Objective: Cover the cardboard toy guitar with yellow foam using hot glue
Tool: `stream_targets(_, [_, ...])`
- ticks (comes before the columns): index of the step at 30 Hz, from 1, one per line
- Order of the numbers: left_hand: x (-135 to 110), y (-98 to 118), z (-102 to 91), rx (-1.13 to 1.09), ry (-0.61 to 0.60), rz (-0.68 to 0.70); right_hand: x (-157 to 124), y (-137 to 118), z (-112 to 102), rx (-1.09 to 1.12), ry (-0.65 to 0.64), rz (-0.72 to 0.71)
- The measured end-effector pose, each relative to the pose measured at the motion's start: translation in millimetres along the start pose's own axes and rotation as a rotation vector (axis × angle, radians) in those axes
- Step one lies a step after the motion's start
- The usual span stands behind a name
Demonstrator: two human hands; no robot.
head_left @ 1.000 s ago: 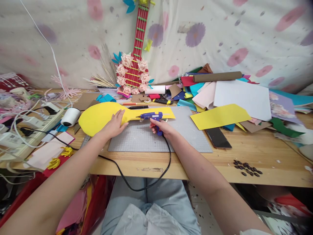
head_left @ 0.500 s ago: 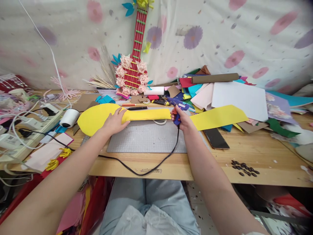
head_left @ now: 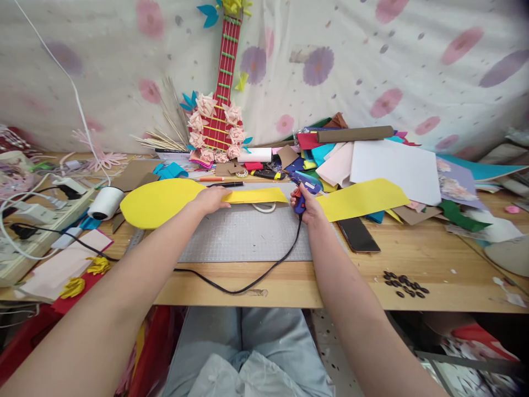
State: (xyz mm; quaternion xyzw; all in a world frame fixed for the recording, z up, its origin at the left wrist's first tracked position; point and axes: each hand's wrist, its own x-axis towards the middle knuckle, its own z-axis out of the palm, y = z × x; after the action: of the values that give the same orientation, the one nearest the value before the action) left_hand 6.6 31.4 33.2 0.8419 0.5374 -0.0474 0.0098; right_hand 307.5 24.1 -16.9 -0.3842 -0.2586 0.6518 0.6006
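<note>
A yellow guitar-shaped cutout [head_left: 159, 201] lies across the grey cutting mat [head_left: 248, 237], its rounded body on the left and its long neck pointing right. My left hand [head_left: 212, 199] is closed around the neck close to the body, covering the joint between them. In my right hand [head_left: 309, 207] is a blue glue gun [head_left: 301, 201] with a red trigger, held just beyond the neck's right end. Its black cord loops down over the table edge area. Right of that hand rests a yellow strip [head_left: 363, 198], partly hidden behind my fingers.
A red flower-trimmed craft guitar [head_left: 221, 127] leans at the back. Coloured sheets and a brown roll [head_left: 355, 134] pile up behind right. A phone [head_left: 359, 236] and dark beads [head_left: 405, 284] lie at right; a power strip [head_left: 45, 220] and white spool [head_left: 106, 203] at left.
My left hand has slid right from the cutout's body onto its neck, its fingers drawing together. The glue gun stays in my right hand. The whole view has shifted slightly.
</note>
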Motion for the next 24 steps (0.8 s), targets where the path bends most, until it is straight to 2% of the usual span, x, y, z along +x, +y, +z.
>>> stream_targets(4, [-2.0,3.6,3.0,0.077,0.021,0.021,2.1,1.7,-2.4,0.002,-0.002,0.012])
stream_targets(8, [-4.5,16.1,6.6,0.216,0.071,0.029,1.6,2.0,-1.8,0.043,0.008,0.017])
stream_targets(12, [-8.3,28.3,-0.9,0.256,0.133,-0.025,-0.5,-0.9,-0.6,0.077,0.009,0.003])
stream_targets(16, [-13.0,32.1,-32.8,0.235,0.211,-0.138,-2.5,-7.0,-2.4,0.108,0.036,-0.035])
stream_targets(18, [-14.7,29.8,-55.6,0.234,0.277,-0.156,-3.4,-10.2,-3.8,0.121,0.056,-0.06])
stream_targets(20, [-15.1,24.0,-78.7,0.237,0.286,-0.141,-4.2,-12.5,-4.8,0.119,0.064,-0.078])
stream_targets(24, [-12.6,5.9,-113.7,0.217,0.02,-0.068,-6.0,-13.7,-3.4,0.102,0.053,-0.099])
